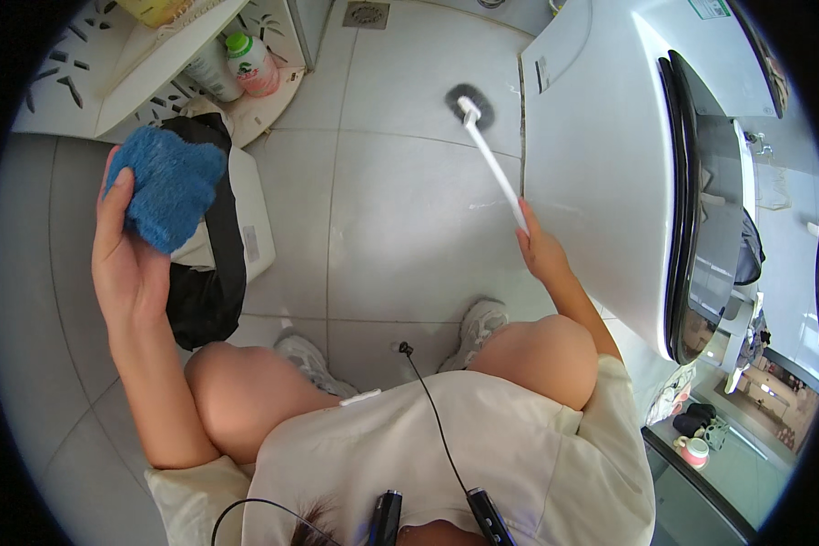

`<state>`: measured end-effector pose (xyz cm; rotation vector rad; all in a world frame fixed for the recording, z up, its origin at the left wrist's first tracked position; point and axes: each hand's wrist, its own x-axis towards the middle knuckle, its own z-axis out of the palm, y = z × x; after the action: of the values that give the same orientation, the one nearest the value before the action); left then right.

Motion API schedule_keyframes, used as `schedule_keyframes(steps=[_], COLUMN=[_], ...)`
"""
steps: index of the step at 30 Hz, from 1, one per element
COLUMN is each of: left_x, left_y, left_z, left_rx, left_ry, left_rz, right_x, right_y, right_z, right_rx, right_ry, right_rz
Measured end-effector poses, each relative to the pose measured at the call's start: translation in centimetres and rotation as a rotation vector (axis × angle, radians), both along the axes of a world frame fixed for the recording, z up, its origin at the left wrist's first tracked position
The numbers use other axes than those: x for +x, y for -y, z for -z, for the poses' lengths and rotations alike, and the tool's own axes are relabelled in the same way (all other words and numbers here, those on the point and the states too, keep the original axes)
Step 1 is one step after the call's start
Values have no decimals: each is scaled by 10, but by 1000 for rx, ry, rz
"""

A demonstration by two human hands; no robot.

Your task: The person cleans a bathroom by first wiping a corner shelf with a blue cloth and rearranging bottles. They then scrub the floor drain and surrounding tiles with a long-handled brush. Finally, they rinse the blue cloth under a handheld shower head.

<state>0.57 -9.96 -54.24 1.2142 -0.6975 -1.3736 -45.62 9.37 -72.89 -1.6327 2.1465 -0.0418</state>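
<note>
My left hand grips a folded blue plush cloth, raised at the left above a bin lined with a black bag. In my right hand is the white handle of a long brush. Its round grey bristle head reaches the pale floor tiles, close to the base of a white washing machine. The bristles look slightly blurred. Whether they press on the floor I cannot tell.
At the left, the white bin holds a black bag. A white corner shelf carries a pink bottle with a green cap. A floor drain lies at the far end. My knees and shoes frame the near floor.
</note>
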Motion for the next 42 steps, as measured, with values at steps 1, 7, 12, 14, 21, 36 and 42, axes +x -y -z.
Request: schedule_keyframes(steps=[1, 7, 12, 14, 21, 36, 42], left_x=[0, 10, -3, -9, 9, 13, 6], left_y=[-1, -6, 4, 4, -2, 1, -1], left_z=[0, 0, 6, 8, 8, 7, 9], left_rx=[0, -48, -43, 0, -50, 8, 31], left_ry=[18, 114, 91, 79, 122, 56, 60], left_rz=[7, 29, 42, 61, 35, 57, 102], right_x=[5, 27, 6, -4, 21, 7, 31], right_y=[-1, -69, -5, 1, -33, 2, -41], right_z=[0, -23, -16, -9, -35, 4, -31], right_rx=[78, 420, 216, 140, 492, 215, 397], right_ry=[18, 193, 9, -48, -193, -96, 67], right_rz=[17, -113, -72, 67, 178, 108, 255])
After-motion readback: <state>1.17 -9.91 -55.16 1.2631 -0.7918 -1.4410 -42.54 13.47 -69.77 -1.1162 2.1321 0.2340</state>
